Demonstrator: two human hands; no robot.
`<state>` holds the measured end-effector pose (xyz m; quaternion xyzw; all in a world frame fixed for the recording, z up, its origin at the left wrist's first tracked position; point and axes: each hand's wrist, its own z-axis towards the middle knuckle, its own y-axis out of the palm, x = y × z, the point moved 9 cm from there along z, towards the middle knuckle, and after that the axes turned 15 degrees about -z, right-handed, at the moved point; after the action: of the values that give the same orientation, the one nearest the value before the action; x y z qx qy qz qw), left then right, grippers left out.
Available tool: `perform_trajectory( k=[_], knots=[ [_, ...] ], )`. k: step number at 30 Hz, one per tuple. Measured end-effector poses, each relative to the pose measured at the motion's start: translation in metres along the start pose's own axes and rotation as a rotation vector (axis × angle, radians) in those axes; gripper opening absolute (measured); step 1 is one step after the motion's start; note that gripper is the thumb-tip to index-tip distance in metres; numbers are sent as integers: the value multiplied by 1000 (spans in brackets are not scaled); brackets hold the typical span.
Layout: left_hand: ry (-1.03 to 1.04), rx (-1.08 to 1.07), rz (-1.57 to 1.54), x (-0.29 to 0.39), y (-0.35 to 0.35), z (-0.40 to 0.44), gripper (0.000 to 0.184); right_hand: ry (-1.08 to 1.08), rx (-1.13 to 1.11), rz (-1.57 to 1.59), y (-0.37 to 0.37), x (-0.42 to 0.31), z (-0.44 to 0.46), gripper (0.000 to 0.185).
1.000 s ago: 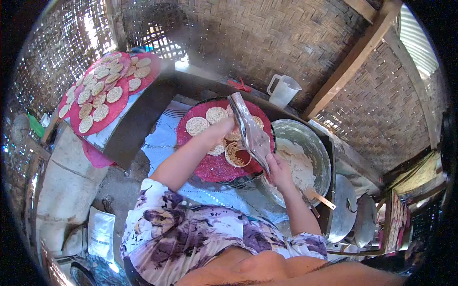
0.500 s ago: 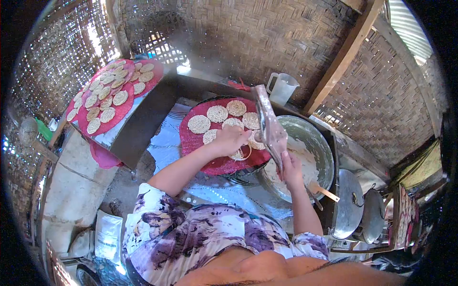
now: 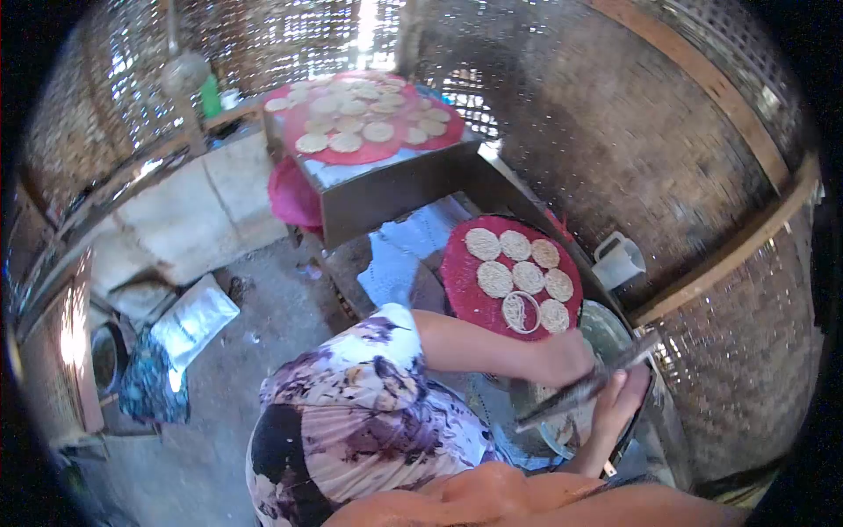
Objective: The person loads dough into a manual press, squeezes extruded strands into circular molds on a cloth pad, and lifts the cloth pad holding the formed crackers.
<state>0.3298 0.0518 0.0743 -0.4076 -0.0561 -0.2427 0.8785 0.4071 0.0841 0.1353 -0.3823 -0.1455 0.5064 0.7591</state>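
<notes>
Right hand (image 3: 619,400) grasps the board (image 3: 575,395), which slants lengthwise over the bowl (image 3: 612,325); left hand (image 3: 566,358), its grip too blurred to tell, is nearer the ring (image 3: 506,314), forward-left on the red mat (image 3: 468,294).

You were in what looked like a rustic kitchen or small food workshop. A woven wall (image 3: 553,114) filled the upper right, crossed by a wooden beam (image 3: 694,66), and daylight pierced the lattice wall (image 3: 299,44) at the upper left. You stood above a bare grey floor (image 3: 255,378). Pale, noodle-like rounds (image 3: 494,279) on a red mat (image 3: 461,294) right of centre, with a plastic jug (image 3: 620,263) and wide basin (image 3: 606,318) nearby, suggested food-making.
</notes>
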Motion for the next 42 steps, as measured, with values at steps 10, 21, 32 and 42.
perform_trajectory(
  k=[10, 21, 32, 42],
  knots=[
    [-39, -283, -63, 39, -16, -6, 13, -469, -178, 28, -46, -87, -39, 23],
    [-413, -100, -399, -25, -13, -33, 25, 284, 201, 490, -128, 92, -46, 33],
    [-229, 587, -2057, -23, -14, -10, 36, 500, 327, 1375, -12, 81, -77, 28],
    [59, 695, -1038, 2, -113, -66, 21, 198, -924, -597, 79, 173, -140, 23]
  ],
)
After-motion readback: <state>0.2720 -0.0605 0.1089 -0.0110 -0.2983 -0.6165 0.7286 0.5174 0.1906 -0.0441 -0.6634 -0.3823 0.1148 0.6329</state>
